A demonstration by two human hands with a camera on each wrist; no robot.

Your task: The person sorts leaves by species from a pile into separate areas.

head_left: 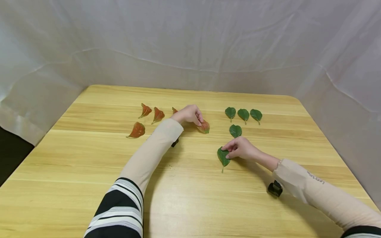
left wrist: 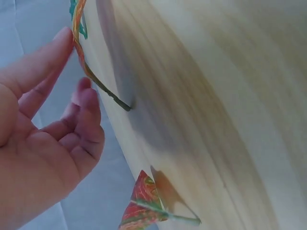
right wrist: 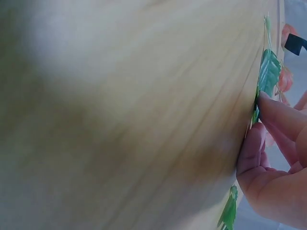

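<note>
My left hand (head_left: pixel 190 114) holds a red-orange leaf (head_left: pixel 204 127) by its near-left edge, right of the other red leaves. The left wrist view shows this leaf (left wrist: pixel 78 45) edge-on at the fingertips, its brown stem pointing down to the wood. Lower down, my right hand (head_left: pixel 242 148) pinches the right edge of a green leaf (head_left: pixel 223 156) that lies low over the table, stem toward me. In the right wrist view that green leaf (right wrist: pixel 268 72) shows beyond the thumb and finger. Just above the right hand lies another green leaf (head_left: pixel 235 131), its lower end hidden.
Three green leaves form a row at the back right, one of them in the middle (head_left: pixel 243 114). On the left lie red leaves (head_left: pixel 158 114), one (head_left: pixel 174 110) partly covered by the left arm. The wooden table (head_left: pixel 190 205) ends at a pale curtain (head_left: pixel 190 43).
</note>
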